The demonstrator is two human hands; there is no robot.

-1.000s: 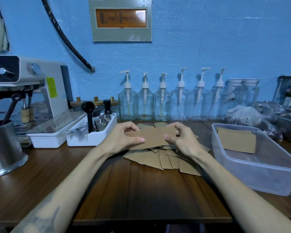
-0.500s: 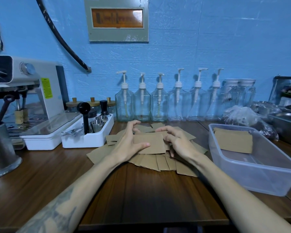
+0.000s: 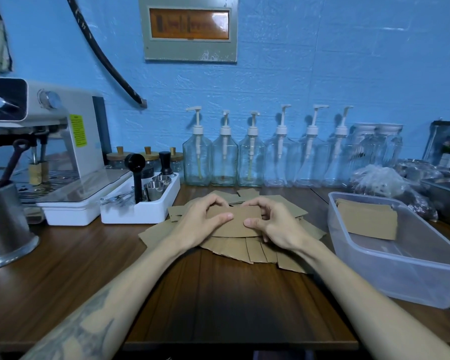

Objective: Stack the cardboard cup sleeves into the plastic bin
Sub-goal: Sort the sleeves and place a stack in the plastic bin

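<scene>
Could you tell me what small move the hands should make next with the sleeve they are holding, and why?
Probably carry the sleeve right and lay it on the stack in the bin. Both the left hand and right hand pinch it above the loose pile, so it seems free to lift, and the bin is open to the right.

Coffee corner by a blue wall

White coffee machine at left, shiny metal pot beside, white tray of little cups, clear pump bottles lined along wooden counter.
</scene>
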